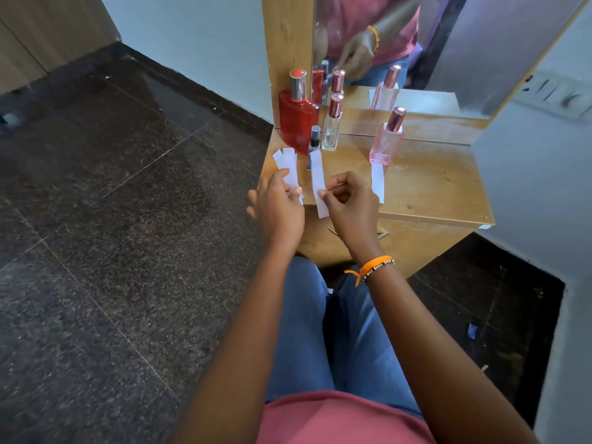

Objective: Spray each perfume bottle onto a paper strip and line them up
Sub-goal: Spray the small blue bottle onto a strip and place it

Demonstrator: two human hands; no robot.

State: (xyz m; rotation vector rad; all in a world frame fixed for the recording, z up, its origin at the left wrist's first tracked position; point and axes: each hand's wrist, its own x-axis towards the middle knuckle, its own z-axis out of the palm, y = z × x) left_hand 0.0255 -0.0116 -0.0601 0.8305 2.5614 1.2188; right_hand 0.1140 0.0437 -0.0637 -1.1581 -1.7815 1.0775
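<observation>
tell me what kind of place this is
Probably a room in a home, at a small dressing table: a wooden shelf under a wall mirror, perfume bottles standing on it, dark stone floor around.

No legible text, label, brand or number is shown; the beaded bracelet [378, 265] bears letters too small to be read.

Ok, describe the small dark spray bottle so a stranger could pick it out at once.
On the wooden shelf below the mirror, look between the red bottle and the clear bottle. The small dark spray bottle stands just in front, the shortest there, with a clear cap.
</observation>
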